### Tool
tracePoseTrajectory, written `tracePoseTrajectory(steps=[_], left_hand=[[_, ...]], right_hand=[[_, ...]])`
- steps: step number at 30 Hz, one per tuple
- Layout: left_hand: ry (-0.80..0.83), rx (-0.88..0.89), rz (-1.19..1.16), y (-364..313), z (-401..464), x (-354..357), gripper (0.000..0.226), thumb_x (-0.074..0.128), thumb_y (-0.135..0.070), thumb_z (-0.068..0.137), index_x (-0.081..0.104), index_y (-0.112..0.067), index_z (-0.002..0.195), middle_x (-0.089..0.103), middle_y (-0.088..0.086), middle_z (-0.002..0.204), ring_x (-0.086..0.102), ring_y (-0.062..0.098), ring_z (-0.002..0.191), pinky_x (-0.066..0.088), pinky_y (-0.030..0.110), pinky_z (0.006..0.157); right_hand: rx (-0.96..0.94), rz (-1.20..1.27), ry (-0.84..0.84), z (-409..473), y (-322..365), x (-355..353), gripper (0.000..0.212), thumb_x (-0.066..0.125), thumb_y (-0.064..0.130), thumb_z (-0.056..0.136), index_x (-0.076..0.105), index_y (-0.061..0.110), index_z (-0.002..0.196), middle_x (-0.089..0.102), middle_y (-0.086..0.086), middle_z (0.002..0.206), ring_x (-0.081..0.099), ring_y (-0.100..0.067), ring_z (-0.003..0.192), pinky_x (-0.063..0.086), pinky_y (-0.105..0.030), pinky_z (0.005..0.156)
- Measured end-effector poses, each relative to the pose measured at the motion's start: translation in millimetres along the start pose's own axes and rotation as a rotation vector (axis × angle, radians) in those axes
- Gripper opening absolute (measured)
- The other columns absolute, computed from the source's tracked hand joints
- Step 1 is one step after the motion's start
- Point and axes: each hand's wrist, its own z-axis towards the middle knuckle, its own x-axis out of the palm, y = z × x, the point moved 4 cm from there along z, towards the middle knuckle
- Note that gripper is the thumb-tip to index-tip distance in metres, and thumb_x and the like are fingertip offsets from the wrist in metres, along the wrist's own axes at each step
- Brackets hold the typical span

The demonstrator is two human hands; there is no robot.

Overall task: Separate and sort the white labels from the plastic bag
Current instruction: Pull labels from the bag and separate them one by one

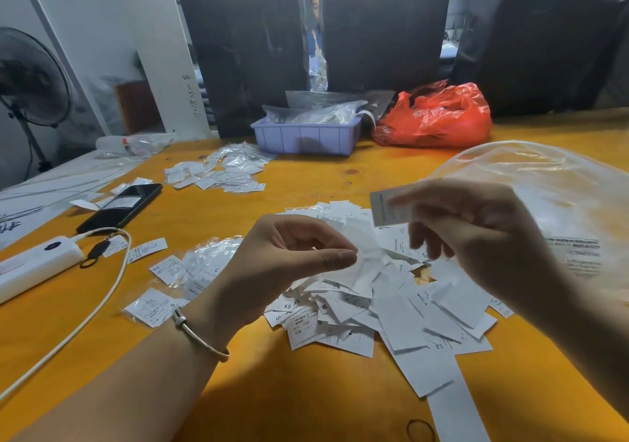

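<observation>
A heap of white size labels [384, 309] lies on the yellow table [272, 390] in front of me. My left hand [289, 264] hovers above the heap's left side and pinches a white label [366, 254] between thumb and forefinger. My right hand [476, 237] is raised over the heap's right side, blurred, and holds a small grey-white label [383, 208] at its fingertips. A large clear plastic bag [544, 196] lies behind and to the right of that hand. A smaller group of labels [218, 173] sits farther back, and packets of bagged labels [177, 278] lie to the left.
A black phone [121, 208], a white power bank [37, 264] and its cable [102, 305] lie at the left. A purple tray [306, 137] and a red plastic bag [439, 118] stand at the back. A rubber band [420, 429] lies near the front edge.
</observation>
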Motion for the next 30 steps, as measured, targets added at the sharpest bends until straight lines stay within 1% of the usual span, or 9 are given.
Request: tracePoseTrajectory(steps=[2,4,7,12,16,19,23,26,30], left_hand=[[-0.037,0.038,-0.025,-1.3,0.2,-1.4,0.009,0.081,-0.017,0.072,0.08,-0.019,0.081,0.074,0.0,0.079,0.069,0.013,0.079,0.054,0.02,0.073],[-0.057,0.062,-0.035,-2.5,0.4,-2.4,0.008,0.08,-0.014,0.074,0.079,-0.015,0.082,0.073,0.001,0.079,0.068,0.014,0.079,0.053,0.021,0.073],[-0.054,0.072,-0.038,-3.6,0.1,-2.3,0.008,0.077,-0.012,0.076,0.079,-0.013,0.084,0.073,0.004,0.081,0.068,0.018,0.082,0.053,0.022,0.075],[-0.017,0.054,-0.003,-4.3,-1.4,1.1,0.013,0.076,-0.014,0.078,0.079,-0.01,0.09,0.075,0.007,0.087,0.07,0.021,0.086,0.055,0.025,0.076],[-0.039,0.1,0.164,-6.9,-2.1,3.4,0.019,0.077,-0.024,0.08,0.078,-0.01,0.093,0.076,0.004,0.088,0.07,0.027,0.085,0.058,0.041,0.075],[-0.055,0.122,0.189,-9.3,-2.1,3.3,0.02,0.075,-0.026,0.077,0.078,-0.01,0.09,0.076,0.003,0.084,0.07,0.023,0.081,0.058,0.036,0.073],[-0.033,0.12,0.16,-9.3,-1.4,4.1,0.02,0.076,-0.023,0.075,0.078,-0.009,0.088,0.075,0.005,0.082,0.069,0.024,0.08,0.057,0.031,0.071],[-0.015,0.119,0.129,-9.1,-1.3,4.9,0.017,0.078,-0.02,0.073,0.077,-0.008,0.086,0.074,0.004,0.08,0.068,0.019,0.076,0.054,0.024,0.07],[-0.028,0.121,0.103,-9.1,-1.9,3.1,0.016,0.08,-0.018,0.072,0.078,-0.008,0.084,0.075,0.004,0.079,0.07,0.02,0.076,0.055,0.025,0.072]], right_hand=[[0.013,0.037,0.111,-2.8,-0.4,10.8,0.029,0.055,-0.007,0.089,0.074,0.014,0.091,0.068,-0.008,0.065,0.057,-0.011,0.049,0.041,-0.015,0.046],[-0.023,0.075,0.23,-6.0,5.4,18.6,0.014,0.062,0.012,0.087,0.074,0.013,0.096,0.071,0.0,0.072,0.062,-0.008,0.057,0.045,-0.016,0.05],[-0.104,-0.019,0.254,-7.4,13.3,24.5,0.024,0.071,0.034,0.083,0.074,0.015,0.097,0.072,0.016,0.08,0.067,-0.006,0.065,0.049,-0.017,0.053],[-0.134,0.01,0.167,-6.2,15.6,22.8,0.006,0.07,0.017,0.079,0.074,0.013,0.081,0.067,0.009,0.062,0.059,-0.006,0.046,0.045,-0.012,0.047],[-0.113,0.021,0.188,-5.4,13.2,20.5,0.005,0.072,0.019,0.077,0.073,0.015,0.076,0.066,0.003,0.057,0.058,-0.01,0.044,0.045,-0.015,0.046],[-0.095,0.033,0.187,-4.8,10.0,20.8,0.016,0.073,0.021,0.075,0.074,0.006,0.075,0.067,-0.002,0.057,0.061,-0.014,0.047,0.048,-0.019,0.046],[-0.055,0.085,0.201,-4.4,7.0,19.4,0.015,0.076,0.017,0.073,0.072,0.003,0.073,0.068,0.009,0.062,0.063,-0.012,0.049,0.049,-0.02,0.046],[-0.044,0.101,0.22,-3.9,9.5,17.4,0.017,0.079,0.019,0.071,0.071,0.004,0.072,0.069,0.003,0.062,0.064,-0.011,0.051,0.048,-0.018,0.048],[-0.051,0.147,0.052,-0.2,15.5,2.3,0.018,0.065,0.024,0.086,0.072,0.008,0.084,0.07,-0.008,0.069,0.061,-0.017,0.051,0.045,-0.021,0.045]])
